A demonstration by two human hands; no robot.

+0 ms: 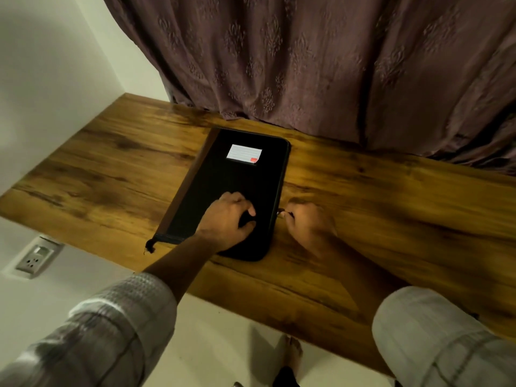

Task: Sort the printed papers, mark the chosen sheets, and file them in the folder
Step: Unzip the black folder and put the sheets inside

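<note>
I'm seeing no printed papers and no pen anywhere, only the black folder [237, 185] lying flat and closed on the counter [111, 177], white label [244, 154] facing up. So I'm judging this as either the very start or the very end, and I cannot tell which.

My left hand [227, 219] is resting on the cover near its right edge, fingers curled; I cannot tell whether they are gripping anything. My right hand [307, 222] is just beside the folder's right edge, its fingers pinching the zipper pull [280, 213] partway along that side.
</note>
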